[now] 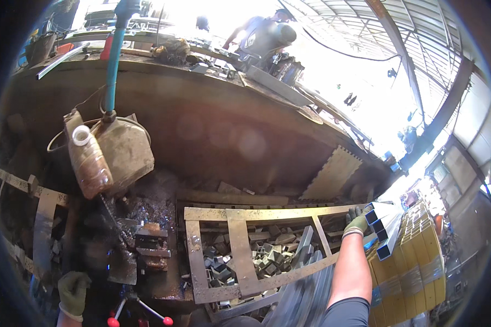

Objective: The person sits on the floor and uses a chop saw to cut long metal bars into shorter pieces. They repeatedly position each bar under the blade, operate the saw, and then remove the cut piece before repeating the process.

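Note:
My right hand (356,222), in a light glove with dark fingertips, reaches out to the right. Its fingers close against the left side of several square metal tubes (384,248), whose hollow ends face me. At the lower left, my gloved left hand (73,294) has its fingers curled in, and nothing shows in it. Right of it is a handle with red knobs (126,305), apart from the hand. Above this sits a metal clamp or vise (153,245) on a wet, chip-covered machine bed. A brownish plastic bottle (90,163) hangs over it beside a blue-green pipe (113,71).
A metal frame (237,245) stands over many cut metal pieces (273,253). Long bars (305,297) lie near my right arm. Wrapped yellowish stacks (409,278) stand at the right. Behind a long bench (163,82), another person (262,35) is at work.

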A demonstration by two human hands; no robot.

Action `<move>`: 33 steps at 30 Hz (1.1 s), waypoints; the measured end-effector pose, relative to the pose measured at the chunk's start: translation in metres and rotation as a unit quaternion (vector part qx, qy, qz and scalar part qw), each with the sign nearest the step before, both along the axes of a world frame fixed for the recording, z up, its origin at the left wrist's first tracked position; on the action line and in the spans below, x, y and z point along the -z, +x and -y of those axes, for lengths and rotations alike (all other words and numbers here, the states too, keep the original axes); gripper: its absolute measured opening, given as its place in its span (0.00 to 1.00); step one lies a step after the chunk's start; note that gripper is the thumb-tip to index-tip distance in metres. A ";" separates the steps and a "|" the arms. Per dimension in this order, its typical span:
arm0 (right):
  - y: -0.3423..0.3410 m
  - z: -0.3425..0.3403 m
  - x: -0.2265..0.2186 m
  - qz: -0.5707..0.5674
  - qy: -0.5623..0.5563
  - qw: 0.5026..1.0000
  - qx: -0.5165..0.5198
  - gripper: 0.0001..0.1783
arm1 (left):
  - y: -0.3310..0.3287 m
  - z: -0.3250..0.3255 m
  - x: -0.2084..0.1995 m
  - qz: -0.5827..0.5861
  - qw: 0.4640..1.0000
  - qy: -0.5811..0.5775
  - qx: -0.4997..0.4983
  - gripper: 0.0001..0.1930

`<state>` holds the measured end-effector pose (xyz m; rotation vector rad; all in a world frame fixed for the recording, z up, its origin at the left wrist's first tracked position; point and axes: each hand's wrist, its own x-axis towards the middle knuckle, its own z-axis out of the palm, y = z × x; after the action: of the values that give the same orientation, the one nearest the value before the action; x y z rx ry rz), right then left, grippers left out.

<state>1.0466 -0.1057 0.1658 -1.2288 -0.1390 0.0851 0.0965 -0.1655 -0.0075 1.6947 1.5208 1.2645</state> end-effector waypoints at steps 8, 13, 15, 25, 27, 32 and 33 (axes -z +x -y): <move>0.056 -0.002 0.010 0.013 0.020 1.000 0.016 0.31 | -0.007 -0.025 0.020 0.033 0.996 -0.086 -0.005 0.03; 0.051 -0.021 0.027 -0.095 0.043 0.993 0.053 0.20 | -0.024 -0.027 0.051 0.059 0.994 -0.093 -0.028 0.05; 0.025 -0.027 0.041 -0.110 0.050 0.991 0.060 0.21 | -0.031 -0.024 0.035 0.036 0.994 -0.101 -0.015 0.06; -0.116 -0.016 0.111 -0.177 0.127 0.973 -0.083 0.13 | -0.007 -0.025 0.019 0.067 0.998 -0.019 -0.005 0.11; -0.211 -0.026 0.112 -0.185 0.100 0.975 -0.072 0.12 | -0.010 -0.015 0.010 0.025 0.999 0.023 -0.007 0.11; -0.330 0.023 0.145 -0.170 0.102 0.966 -0.167 0.12 | 0.018 -0.026 -0.034 -0.069 0.977 0.191 0.073 0.11; -0.363 0.032 0.143 -0.158 0.062 0.967 -0.192 0.13 | 0.022 -0.026 -0.041 -0.080 0.976 0.185 0.082 0.22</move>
<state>0.6836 -0.1373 0.0228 -1.0355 -0.1009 0.5994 0.1190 -0.1392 0.0338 2.1572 1.2510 1.4165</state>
